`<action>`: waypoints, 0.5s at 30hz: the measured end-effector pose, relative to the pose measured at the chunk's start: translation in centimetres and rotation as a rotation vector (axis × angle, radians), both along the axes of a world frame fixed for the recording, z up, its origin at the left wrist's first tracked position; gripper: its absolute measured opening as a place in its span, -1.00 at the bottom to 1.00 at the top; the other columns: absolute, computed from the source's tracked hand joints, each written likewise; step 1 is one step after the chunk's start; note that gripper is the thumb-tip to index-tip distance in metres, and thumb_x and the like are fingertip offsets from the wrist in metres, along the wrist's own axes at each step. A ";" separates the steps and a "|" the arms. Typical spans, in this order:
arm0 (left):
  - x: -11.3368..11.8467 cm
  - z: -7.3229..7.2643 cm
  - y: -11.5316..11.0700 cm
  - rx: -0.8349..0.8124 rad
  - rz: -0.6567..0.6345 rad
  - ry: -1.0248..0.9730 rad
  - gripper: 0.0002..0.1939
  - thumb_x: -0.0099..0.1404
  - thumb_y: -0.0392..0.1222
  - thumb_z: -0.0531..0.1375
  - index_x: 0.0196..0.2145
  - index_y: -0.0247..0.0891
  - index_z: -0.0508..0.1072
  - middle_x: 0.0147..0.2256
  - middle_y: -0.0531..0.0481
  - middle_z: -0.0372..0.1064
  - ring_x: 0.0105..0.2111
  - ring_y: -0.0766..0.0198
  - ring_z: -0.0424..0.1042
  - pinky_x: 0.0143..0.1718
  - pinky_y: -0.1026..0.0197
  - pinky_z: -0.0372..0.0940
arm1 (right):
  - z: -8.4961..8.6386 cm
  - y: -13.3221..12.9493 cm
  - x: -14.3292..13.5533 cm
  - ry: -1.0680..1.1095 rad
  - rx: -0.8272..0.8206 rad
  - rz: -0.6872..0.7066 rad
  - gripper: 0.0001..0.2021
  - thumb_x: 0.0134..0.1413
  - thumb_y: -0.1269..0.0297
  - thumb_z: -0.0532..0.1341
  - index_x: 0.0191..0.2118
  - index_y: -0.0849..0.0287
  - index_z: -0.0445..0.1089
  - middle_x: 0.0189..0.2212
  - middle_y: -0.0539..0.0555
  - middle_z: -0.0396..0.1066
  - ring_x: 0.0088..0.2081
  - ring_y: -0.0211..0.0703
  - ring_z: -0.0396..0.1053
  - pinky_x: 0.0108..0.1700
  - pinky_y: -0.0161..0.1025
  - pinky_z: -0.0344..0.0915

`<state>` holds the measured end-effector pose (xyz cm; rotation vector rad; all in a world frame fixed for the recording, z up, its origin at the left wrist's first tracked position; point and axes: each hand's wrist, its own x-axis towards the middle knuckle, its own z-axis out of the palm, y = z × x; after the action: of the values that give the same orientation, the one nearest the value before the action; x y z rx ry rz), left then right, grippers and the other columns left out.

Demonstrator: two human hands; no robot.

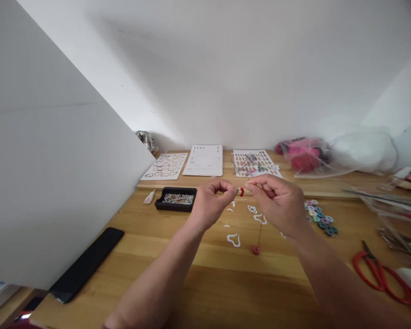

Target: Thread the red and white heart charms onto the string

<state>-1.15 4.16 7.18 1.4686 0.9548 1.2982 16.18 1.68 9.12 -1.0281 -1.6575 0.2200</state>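
My left hand [214, 199] pinches a small red and white piece [241, 192] between thumb and fingertips, above the middle of the wooden table. Facing it, my right hand [277, 201] has its thumb and forefinger pressed together close to the piece; whatever they grip is too small to make out. A thin thread [260, 228] hangs below my right hand down to a small reddish spool [255, 249]. White cut-out shapes [233, 240] lie on the table under both hands.
A black tray [176, 199] of beads and a small glue bottle [149, 197] are left of my hands. Coloured thread bobbins [320, 217] and red-handled scissors [380, 274] lie right. Patterned sheets [203, 160] rest on the raised back ledge. A black flat object [89, 262] lies front left.
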 end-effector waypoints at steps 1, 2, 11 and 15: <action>0.0 0.0 0.0 -0.004 -0.013 0.010 -0.78 0.19 -0.07 0.34 -0.40 -0.29 0.50 -0.37 -0.01 0.45 -0.37 0.35 0.35 -0.25 0.23 0.23 | 0.0 0.1 0.0 0.004 -0.006 0.011 -0.90 0.16 0.32 0.28 -0.38 0.16 0.50 -0.69 -0.16 0.00 -0.62 -0.37 -0.07 -0.56 -0.31 -0.07; 0.0 -0.1 -0.1 -0.009 -0.025 0.018 -0.78 0.19 -0.07 0.34 -0.40 -0.29 0.50 -0.37 -0.01 0.45 -0.37 0.35 0.35 -0.24 0.23 0.23 | 0.0 0.2 0.0 0.010 -0.013 0.020 -0.89 0.16 0.32 0.28 -0.38 0.16 0.50 -0.68 -0.16 0.00 -0.62 -0.37 -0.06 -0.56 -0.31 -0.07; 0.0 0.0 -0.1 -0.041 -0.097 -0.001 -0.78 0.18 -0.06 0.35 -0.40 -0.28 0.51 -0.39 0.01 0.43 -0.40 0.37 0.31 -0.28 0.23 0.20 | -0.6 0.7 0.2 0.084 -0.143 0.055 -0.86 0.16 0.24 0.29 -0.37 0.15 0.51 -0.68 -0.13 0.11 -0.60 -0.35 -0.05 -0.55 -0.29 -0.05; 0.0 0.2 -0.2 -0.059 -0.111 -0.026 -0.77 0.17 -0.06 0.36 -0.41 -0.28 0.50 -0.40 0.03 0.42 -0.41 0.39 0.28 -0.30 0.25 0.17 | -0.6 1.0 0.3 0.111 -0.189 0.069 -0.85 0.14 0.21 0.29 -0.38 0.15 0.52 -0.65 -0.09 0.21 -0.59 -0.34 -0.02 -0.53 -0.28 -0.03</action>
<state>-1.17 3.95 7.38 1.4360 0.8748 1.1959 16.47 2.67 8.48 -1.0799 -1.5943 0.4783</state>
